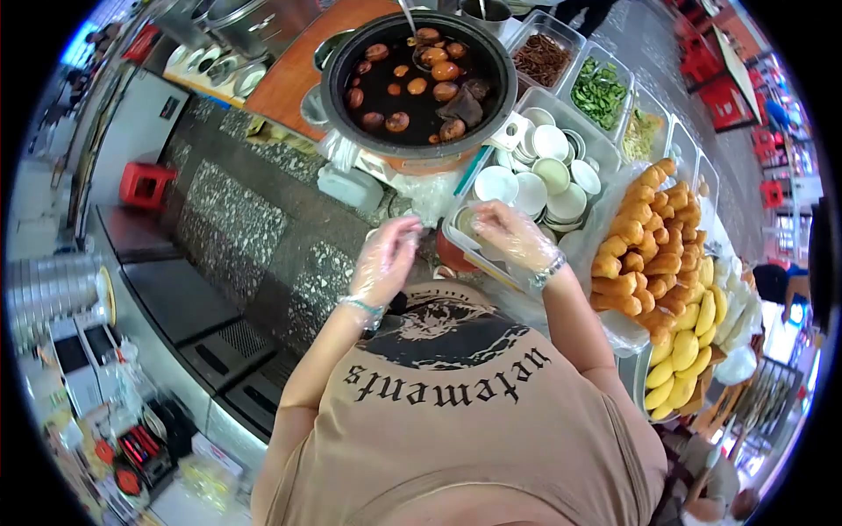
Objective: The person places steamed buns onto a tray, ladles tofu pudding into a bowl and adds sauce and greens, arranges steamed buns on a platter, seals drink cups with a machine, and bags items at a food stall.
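My left hand [386, 259], in a clear plastic glove, hovers above the floor left of the dish tub, its fingers loosely bent and apart, holding nothing visible. Also gloved, my right hand [517, 235] hangs over the near left corner of the clear tub [481, 256]. Its fingers are slightly curled and spread, with no object seen in them. Small white dishes [531, 193] lie jumbled in this tub just beyond the right fingers. Beyond both hands stands a black pot [338, 105] of dark broth with brown eggs, and a ladle [409, 17] rests in it.
Fried dough sticks [645, 250] are piled at the right, beside yellow oblong buns [684, 351]. Clear containers hold chopped greens [599, 95] and dark brown shreds [539, 61]. A red stool [147, 184] stands left on the speckled floor. A steel counter [232, 434] runs along the lower left.
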A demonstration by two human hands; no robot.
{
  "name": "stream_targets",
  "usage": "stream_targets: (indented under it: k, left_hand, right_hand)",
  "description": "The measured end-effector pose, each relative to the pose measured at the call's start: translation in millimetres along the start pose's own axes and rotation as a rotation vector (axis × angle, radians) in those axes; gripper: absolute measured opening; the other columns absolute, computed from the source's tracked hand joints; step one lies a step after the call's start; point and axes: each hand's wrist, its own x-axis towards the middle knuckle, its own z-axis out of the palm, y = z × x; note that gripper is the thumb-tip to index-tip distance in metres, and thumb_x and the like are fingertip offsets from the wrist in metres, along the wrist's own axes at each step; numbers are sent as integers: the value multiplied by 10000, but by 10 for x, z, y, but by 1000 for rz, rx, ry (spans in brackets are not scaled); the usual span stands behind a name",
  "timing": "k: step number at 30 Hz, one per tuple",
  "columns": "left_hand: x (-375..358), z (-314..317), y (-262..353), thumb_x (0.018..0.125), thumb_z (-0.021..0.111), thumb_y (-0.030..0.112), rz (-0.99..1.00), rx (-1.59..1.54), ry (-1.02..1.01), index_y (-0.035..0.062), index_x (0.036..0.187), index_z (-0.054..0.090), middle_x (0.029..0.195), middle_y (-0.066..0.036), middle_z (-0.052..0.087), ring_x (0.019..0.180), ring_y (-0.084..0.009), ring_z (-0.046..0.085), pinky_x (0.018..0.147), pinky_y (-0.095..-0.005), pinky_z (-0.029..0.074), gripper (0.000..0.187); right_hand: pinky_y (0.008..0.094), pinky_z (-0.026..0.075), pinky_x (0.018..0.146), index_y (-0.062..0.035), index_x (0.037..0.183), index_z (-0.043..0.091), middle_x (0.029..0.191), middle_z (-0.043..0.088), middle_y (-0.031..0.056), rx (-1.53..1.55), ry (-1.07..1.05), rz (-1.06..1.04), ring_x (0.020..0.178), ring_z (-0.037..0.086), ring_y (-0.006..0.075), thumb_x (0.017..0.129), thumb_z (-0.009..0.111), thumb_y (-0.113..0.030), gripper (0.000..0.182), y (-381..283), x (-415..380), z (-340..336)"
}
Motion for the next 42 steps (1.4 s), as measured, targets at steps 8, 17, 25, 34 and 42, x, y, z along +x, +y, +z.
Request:
stream_targets:
  k: [8, 17, 25, 34, 42]
  left_hand:
    - [1139, -668, -29, 914, 498, 72, 147, 70, -462, 17, 1168, 539, 1046, -102, 606, 899, -156, 592, 826, -288, 477, 262]
    - [1722, -1451, -145, 925, 494, 89, 106, 62, -636, 18, 1099, 567, 937, -81, 603, 834, -140, 579, 740, -272, 472, 201]
    - [1590, -1251, -214, 942, 479, 93, 135, 67, -629, 17, 1056, 580, 912, -55, 609, 826, -107, 567, 745, -256, 470, 170]
    - [1453, -977, -423, 902, 536, 227, 39, 313, -802, 32, 981, 602, 845, -159, 624, 766, -291, 615, 706, -356, 479, 221]
    - [1398, -647, -1330, 889, 546, 382, -356, 787, -994, 3, 979, 618, 919, -203, 657, 870, -297, 640, 791, -362, 477, 396]
  right_hand:
    - [320, 495, 838, 10, 1175, 551, 1018, 647, 136, 205, 401, 334, 932, 624, 195, 889, 628, -239, 387, -127, 328, 288]
    - [333, 490, 840, 21, 1168, 545, 1017, 658, 160, 121, 620, 463, 950, 631, 228, 898, 611, -250, 388, -420, 648, 677]
    - [348, 497, 827, 14, 1161, 562, 1000, 665, 174, -50, 589, 573, 941, 640, 252, 879, 624, -285, 416, -520, 497, 526]
    - [351, 484, 800, -5, 1076, 626, 906, 671, 148, -100, 504, 792, 868, 638, 253, 887, 570, -280, 338, -27, -214, 314]
    - [287, 490, 774, -2, 1166, 608, 902, 677, 63, 487, 179, 556, 808, 608, 126, 909, 567, -309, 402, 26, 21, 1128]
